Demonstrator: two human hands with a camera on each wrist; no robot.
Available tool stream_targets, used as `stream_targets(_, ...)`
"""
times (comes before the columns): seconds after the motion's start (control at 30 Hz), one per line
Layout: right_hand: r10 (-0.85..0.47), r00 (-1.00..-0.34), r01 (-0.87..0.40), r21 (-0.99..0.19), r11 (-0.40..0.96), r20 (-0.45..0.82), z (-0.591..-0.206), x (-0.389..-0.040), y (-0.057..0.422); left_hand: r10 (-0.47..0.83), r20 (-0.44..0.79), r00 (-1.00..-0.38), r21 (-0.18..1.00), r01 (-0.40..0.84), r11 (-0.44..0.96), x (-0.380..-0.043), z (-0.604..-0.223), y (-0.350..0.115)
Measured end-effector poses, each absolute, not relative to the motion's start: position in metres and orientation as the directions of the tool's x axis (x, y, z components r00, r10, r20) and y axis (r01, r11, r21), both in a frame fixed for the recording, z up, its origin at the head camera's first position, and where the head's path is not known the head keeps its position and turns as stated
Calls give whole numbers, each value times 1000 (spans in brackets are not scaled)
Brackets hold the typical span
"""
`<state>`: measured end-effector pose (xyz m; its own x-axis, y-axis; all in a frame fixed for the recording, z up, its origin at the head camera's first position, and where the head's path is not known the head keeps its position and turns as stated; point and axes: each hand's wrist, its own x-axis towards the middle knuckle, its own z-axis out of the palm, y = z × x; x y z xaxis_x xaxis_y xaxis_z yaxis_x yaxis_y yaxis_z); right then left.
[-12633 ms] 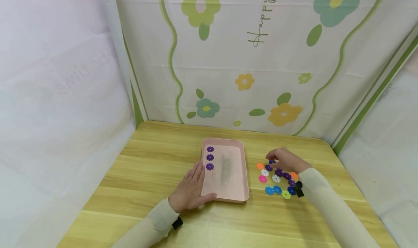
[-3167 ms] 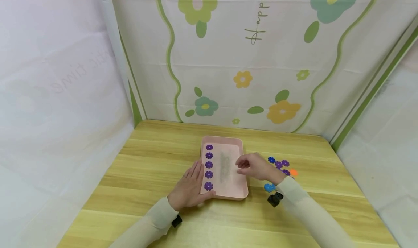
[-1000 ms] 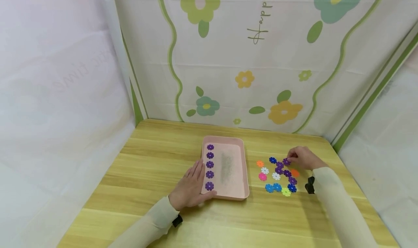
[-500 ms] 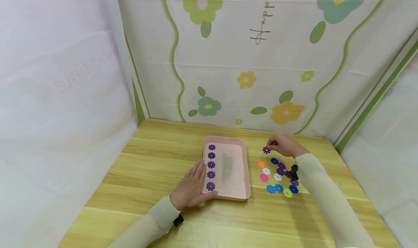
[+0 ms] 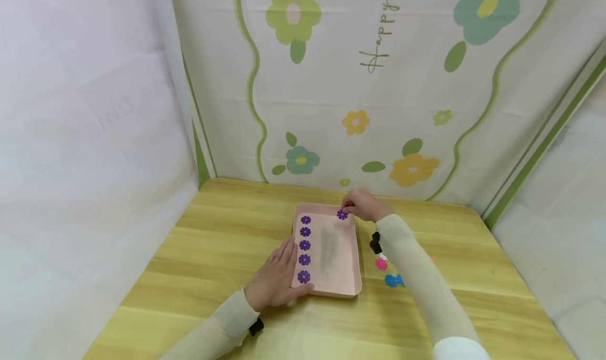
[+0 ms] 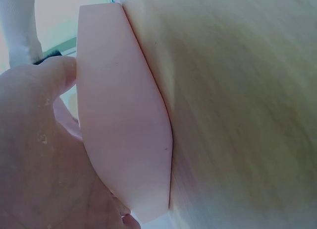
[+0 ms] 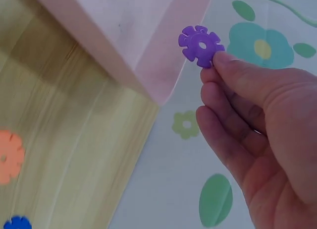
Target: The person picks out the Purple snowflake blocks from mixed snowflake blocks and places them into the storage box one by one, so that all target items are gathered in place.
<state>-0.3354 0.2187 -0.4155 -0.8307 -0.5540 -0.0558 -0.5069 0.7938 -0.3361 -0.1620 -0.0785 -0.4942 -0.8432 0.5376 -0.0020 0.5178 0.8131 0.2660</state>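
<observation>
Mid-frame, the right hand (image 5: 363, 205) pinches a purple disc (image 5: 342, 214) by its edge, perhaps to leave its face free, at the upper-right corner of the pink tray (image 5: 338, 276); the left hand (image 5: 273, 277) lies straight-fingered along the tray's left side, seemingly steadying it.

Two purple discs (image 5: 301, 278) were added to the row. Another disc (image 5: 340, 216) was carried to the tray (image 5: 357, 265) by the right grip (image 5: 365, 205).

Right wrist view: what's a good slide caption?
Right hand pinching a purple flower-shaped disc near a corner of the pink tray.
</observation>
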Motion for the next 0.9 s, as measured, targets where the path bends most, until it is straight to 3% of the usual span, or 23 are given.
stream_targets(0.4,-537,-836,-490,-286,824,-114,-443,-350,198,538,0,-843,266,518,813,-159,-491,-79)
stream_targets(0.67,-481,-866,-420,-321,849,-140,-454,-357,194,535,-14,-845,248,515,820,-161,-490,-78)
stream_targets(0.9,-449,-879,-404,-252,880,-160,-458,-360,188,536,19,-844,245,524,816,-164,-499,-78)
